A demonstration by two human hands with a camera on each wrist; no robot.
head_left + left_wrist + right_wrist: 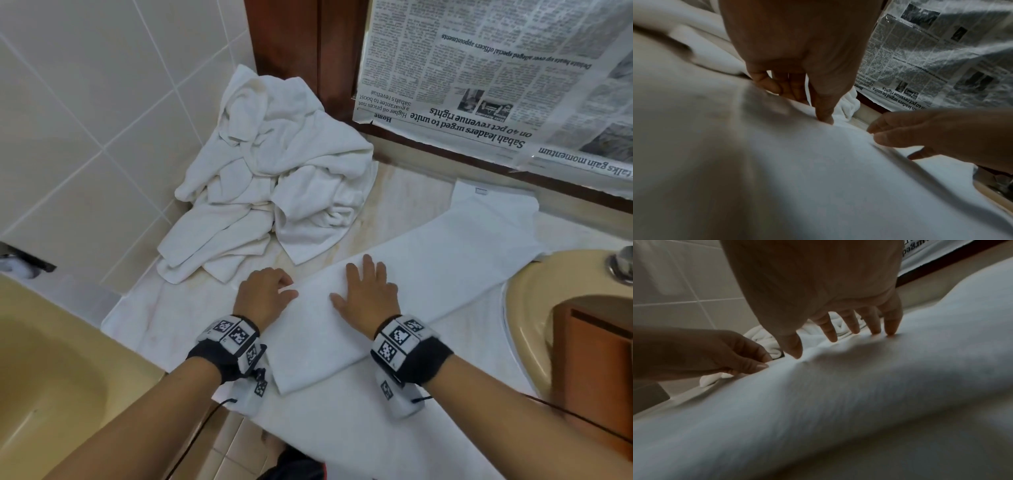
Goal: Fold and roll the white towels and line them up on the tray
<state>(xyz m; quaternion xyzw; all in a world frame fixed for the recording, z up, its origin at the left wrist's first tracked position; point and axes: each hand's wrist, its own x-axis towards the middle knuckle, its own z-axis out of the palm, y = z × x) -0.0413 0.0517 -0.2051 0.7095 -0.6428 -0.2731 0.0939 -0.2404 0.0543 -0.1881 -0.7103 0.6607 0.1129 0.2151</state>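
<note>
At far left, part of a beige basin (51, 370) is seen, and a heap of crumpled white towels (270, 181) is piled in the tiled corner of the marble countertop (404, 192). The left hand (265, 296) is placed at the near-left edge of the folded white towel (428, 270); its fingers (824, 105) are curled down onto the cloth, but whether the edge is pinched cannot be told. The right hand (368, 293) is laid flat on top of the same towel, just beside the left, with its fingers (892, 321) spread and straight, pressing the fabric and grasping nothing. The towel is spread as a long narrow band on the countertop, its long axis running diagonally from the near-left end under the wrists to the far-right end by the newspaper-covered mirror (496, 78). At right, a second beige basin (534, 291) and a brown wooden box (596, 370) are seen.
</note>
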